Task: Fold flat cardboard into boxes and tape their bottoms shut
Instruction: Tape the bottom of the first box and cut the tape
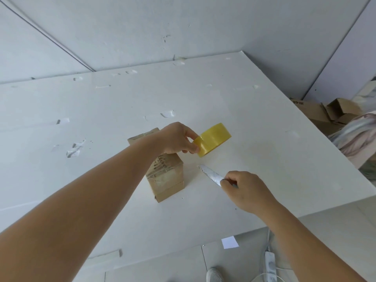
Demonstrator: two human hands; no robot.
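A small brown cardboard box (165, 178) lies on the white table (264, 123), its upper face covered with clear tape. My left hand (179, 140) reaches over the box and pinches a yellow tape roll (213, 139), held tilted just right of the box. My right hand (247, 189) grips the handle of a knife; its silver blade (210, 174) points up and left toward the box, low over the table.
Scraps of old tape (74, 149) dot the tabletop. Several flattened and folded cardboard boxes (325, 112) are piled off the table's right edge beside a patterned cloth (358, 139). Below the near edge are a white shoe (213, 274), a power strip (270, 263) and floor tiles.
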